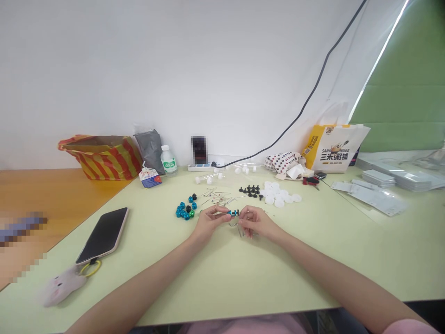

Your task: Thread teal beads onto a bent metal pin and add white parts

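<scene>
Over the middle of the pale green table, my left hand pinches a small shiny blue-and-black piece between thumb and fingertips. My right hand is closed at the piece's dark disc-like end. Thin metal rods show beneath the right fingers; whether that hand holds them I cannot tell. Left of my hands lie several shiny blue balls, with a few black ones and a green one among them. Beyond my hands are scattered thin metal pins, several black stemmed pieces and white round discs.
A phone with a plush charm lies at left. Along the wall stand a striped bag, a bottle, a power strip, clear tubes and a paper bag. Flat white stacks sit at right.
</scene>
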`<action>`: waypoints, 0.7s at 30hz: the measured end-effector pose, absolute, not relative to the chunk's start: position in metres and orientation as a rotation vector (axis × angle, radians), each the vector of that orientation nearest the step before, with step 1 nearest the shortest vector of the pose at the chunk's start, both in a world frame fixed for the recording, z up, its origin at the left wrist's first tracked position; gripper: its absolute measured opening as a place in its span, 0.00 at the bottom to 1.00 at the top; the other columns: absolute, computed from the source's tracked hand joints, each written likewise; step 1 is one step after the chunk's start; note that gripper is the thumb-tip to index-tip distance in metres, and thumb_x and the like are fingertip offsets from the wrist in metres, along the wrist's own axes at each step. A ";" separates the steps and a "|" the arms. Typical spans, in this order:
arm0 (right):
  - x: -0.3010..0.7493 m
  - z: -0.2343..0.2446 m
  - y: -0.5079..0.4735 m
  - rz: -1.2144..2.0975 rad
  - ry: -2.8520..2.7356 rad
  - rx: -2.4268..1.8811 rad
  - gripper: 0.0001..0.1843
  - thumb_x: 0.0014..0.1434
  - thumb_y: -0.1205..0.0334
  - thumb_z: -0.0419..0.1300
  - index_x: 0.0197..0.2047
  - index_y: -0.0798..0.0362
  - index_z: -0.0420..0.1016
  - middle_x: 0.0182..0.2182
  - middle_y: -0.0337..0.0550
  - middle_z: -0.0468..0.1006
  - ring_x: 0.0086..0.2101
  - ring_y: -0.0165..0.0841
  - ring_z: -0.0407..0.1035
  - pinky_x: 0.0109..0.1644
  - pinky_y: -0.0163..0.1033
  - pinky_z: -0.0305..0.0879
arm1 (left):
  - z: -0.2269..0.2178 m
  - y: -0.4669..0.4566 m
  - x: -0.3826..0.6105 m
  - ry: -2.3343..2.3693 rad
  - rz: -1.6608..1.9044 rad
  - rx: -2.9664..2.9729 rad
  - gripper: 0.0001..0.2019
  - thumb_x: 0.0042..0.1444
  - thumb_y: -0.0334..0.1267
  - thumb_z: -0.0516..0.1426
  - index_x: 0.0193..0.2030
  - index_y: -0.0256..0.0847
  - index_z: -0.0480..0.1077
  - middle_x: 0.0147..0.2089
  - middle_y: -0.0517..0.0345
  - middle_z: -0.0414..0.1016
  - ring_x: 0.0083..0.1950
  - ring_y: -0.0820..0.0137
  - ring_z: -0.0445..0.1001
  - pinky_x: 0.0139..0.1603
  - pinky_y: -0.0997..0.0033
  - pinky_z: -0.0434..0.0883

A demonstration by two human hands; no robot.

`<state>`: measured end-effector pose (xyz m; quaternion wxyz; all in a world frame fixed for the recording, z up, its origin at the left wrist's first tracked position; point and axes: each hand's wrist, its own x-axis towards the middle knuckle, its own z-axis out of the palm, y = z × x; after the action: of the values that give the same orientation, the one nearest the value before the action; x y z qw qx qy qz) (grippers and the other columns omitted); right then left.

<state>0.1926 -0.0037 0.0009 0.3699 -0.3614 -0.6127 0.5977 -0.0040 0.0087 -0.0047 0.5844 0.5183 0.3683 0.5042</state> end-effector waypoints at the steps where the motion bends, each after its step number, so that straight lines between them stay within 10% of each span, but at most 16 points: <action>1: 0.193 0.001 -0.003 1.527 -1.553 -0.931 0.17 0.50 0.52 0.62 0.36 0.53 0.62 0.19 0.32 0.69 0.18 0.26 0.65 0.19 0.29 0.61 | -0.004 0.009 -0.004 0.859 1.176 1.209 0.11 0.39 0.35 0.67 0.30 0.37 0.72 0.38 0.57 0.71 0.38 0.67 0.75 0.48 0.61 0.71; 21: 0.191 0.002 -0.004 1.542 -1.586 -0.938 0.20 0.48 0.50 0.63 0.37 0.54 0.65 0.19 0.32 0.68 0.18 0.26 0.65 0.19 0.30 0.62 | 0.000 0.006 -0.003 0.859 1.171 1.182 0.11 0.38 0.35 0.67 0.29 0.37 0.71 0.37 0.58 0.73 0.37 0.67 0.75 0.47 0.61 0.70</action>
<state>0.1914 -0.0043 0.0021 0.3610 -0.3642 -0.6156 0.5984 -0.0027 0.0064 -0.0001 0.5927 0.5084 0.3693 0.5038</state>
